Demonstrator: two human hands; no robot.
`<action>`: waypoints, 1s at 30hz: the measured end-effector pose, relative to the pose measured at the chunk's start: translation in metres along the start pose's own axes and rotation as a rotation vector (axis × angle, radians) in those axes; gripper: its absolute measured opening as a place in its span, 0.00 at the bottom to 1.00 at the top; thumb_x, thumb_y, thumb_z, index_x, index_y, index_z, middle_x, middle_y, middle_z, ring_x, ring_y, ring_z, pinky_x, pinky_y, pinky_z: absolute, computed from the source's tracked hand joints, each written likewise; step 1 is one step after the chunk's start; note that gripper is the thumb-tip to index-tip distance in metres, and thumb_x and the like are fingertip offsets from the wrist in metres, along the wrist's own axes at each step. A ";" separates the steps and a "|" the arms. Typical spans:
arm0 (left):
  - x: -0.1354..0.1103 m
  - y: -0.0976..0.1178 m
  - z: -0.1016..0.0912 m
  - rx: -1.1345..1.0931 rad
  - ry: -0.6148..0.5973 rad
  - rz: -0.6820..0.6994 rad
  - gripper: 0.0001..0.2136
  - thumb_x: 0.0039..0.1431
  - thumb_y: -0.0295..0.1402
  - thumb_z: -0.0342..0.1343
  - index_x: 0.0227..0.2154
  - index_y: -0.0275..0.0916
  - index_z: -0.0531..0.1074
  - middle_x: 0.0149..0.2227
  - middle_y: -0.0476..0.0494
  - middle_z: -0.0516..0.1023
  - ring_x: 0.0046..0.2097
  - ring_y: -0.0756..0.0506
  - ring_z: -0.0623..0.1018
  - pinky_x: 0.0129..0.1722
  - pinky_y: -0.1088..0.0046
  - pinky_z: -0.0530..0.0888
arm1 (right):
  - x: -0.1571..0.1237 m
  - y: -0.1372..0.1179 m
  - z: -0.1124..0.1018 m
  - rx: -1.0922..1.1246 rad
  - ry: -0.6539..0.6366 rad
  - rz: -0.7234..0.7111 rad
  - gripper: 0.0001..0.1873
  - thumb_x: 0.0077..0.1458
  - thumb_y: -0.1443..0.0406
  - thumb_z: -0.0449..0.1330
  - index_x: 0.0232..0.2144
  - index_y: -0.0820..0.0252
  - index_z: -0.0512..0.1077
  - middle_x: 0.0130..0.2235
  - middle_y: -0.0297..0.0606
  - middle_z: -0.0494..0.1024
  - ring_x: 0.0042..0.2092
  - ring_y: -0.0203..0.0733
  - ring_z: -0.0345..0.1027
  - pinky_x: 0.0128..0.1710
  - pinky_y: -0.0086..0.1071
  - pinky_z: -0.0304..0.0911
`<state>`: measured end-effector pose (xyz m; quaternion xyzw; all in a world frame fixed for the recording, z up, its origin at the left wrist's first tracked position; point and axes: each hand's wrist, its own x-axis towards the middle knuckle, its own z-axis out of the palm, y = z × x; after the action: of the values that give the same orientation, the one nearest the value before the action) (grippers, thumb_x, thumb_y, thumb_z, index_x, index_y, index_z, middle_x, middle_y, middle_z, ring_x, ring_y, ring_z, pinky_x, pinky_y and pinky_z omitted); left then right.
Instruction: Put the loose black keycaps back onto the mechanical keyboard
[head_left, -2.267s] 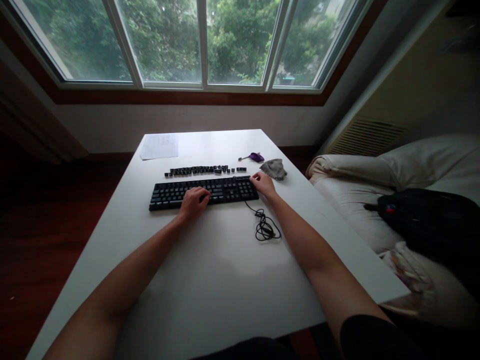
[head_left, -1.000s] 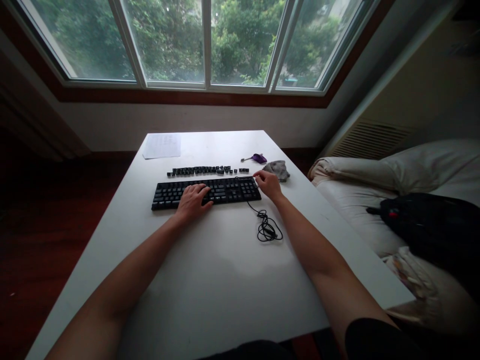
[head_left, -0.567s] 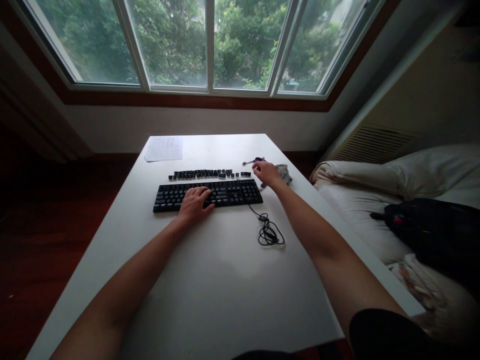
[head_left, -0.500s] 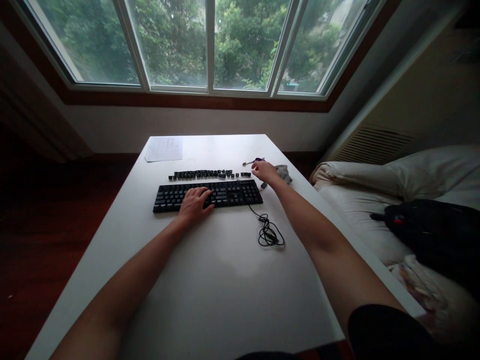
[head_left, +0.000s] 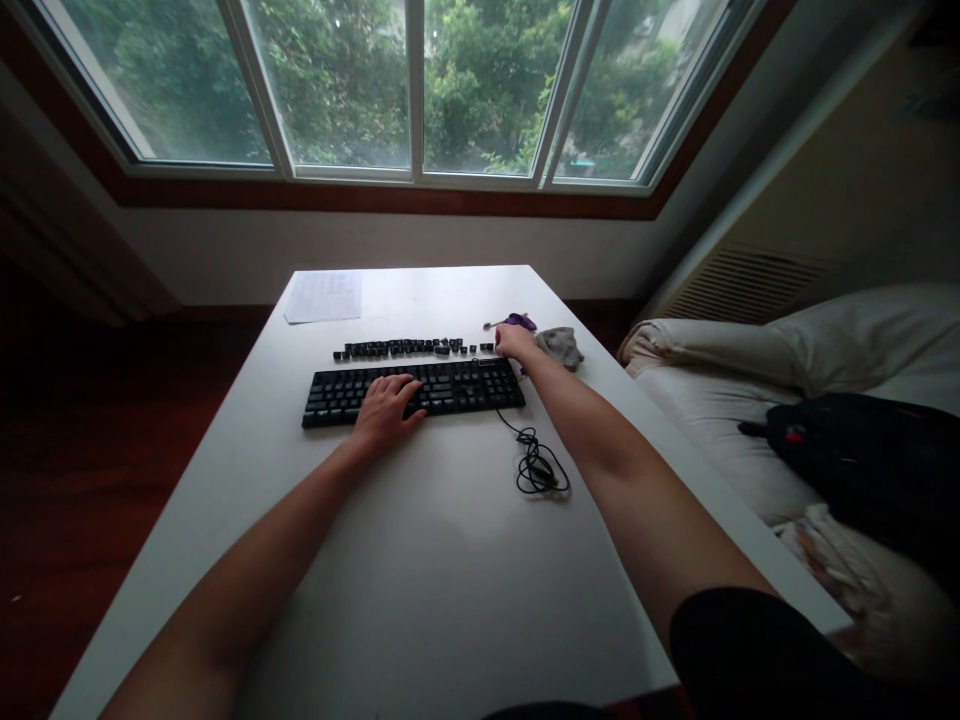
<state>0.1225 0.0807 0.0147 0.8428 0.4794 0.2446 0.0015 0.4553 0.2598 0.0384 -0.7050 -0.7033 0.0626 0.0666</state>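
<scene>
A black keyboard lies across the white table. My left hand rests on its middle with the fingers spread. Behind the keyboard runs a row of loose black keycaps. At the right end of that row is my right hand, its fingers drawn together at the last keycaps; whether one is between the fingertips is hidden. Just beyond this hand lies a small brush beside a purple item. A crumpled grey cloth sits to the right of my right wrist.
The keyboard's coiled black cable lies in front of its right end. Sheets of paper are at the table's far left corner. Right of the table stands a pale sofa with a black bag on it. A window is behind.
My right hand has moved slightly left and down to the end of the keycap row, its fingers closing. The grey cloth and purple item show more. My left hand has stayed on the keyboard.
</scene>
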 end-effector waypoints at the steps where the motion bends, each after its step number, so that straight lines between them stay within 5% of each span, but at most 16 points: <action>1: 0.000 0.000 0.000 -0.004 0.000 -0.003 0.23 0.61 0.42 0.58 0.59 0.46 0.69 0.61 0.39 0.70 0.61 0.34 0.67 0.65 0.49 0.61 | -0.002 0.000 -0.001 0.017 0.015 0.010 0.15 0.43 0.69 0.69 0.37 0.59 0.79 0.42 0.49 0.82 0.44 0.51 0.75 0.44 0.39 0.69; 6: -0.001 -0.001 -0.001 -0.016 0.006 -0.007 0.23 0.61 0.42 0.58 0.59 0.46 0.69 0.61 0.39 0.70 0.61 0.34 0.68 0.65 0.49 0.61 | -0.012 0.010 -0.013 0.017 0.112 -0.084 0.08 0.51 0.67 0.66 0.36 0.59 0.81 0.40 0.46 0.83 0.45 0.50 0.75 0.46 0.36 0.67; 12: -0.002 -0.001 0.001 -0.001 0.008 -0.007 0.23 0.61 0.43 0.58 0.59 0.46 0.69 0.61 0.39 0.70 0.61 0.33 0.68 0.65 0.49 0.61 | -0.039 0.026 -0.028 0.228 -0.111 -0.386 0.07 0.53 0.67 0.67 0.37 0.56 0.82 0.38 0.39 0.83 0.40 0.45 0.76 0.44 0.36 0.69; 21: -0.003 0.001 0.001 0.000 0.015 -0.013 0.24 0.61 0.42 0.59 0.59 0.47 0.69 0.60 0.40 0.70 0.61 0.34 0.68 0.65 0.48 0.61 | -0.062 0.029 -0.032 0.278 -0.150 -0.515 0.06 0.50 0.69 0.68 0.34 0.55 0.81 0.42 0.38 0.80 0.39 0.41 0.74 0.43 0.33 0.67; 30: -0.003 0.000 0.002 -0.004 0.007 -0.009 0.24 0.61 0.43 0.58 0.59 0.45 0.70 0.61 0.39 0.70 0.61 0.34 0.67 0.65 0.49 0.61 | -0.069 0.021 -0.028 0.079 -0.090 -0.569 0.09 0.51 0.69 0.66 0.36 0.55 0.80 0.45 0.40 0.78 0.42 0.44 0.71 0.44 0.34 0.64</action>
<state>0.1221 0.0792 0.0118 0.8399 0.4826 0.2483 0.0026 0.4810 0.1903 0.0617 -0.4726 -0.8721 0.1000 0.0776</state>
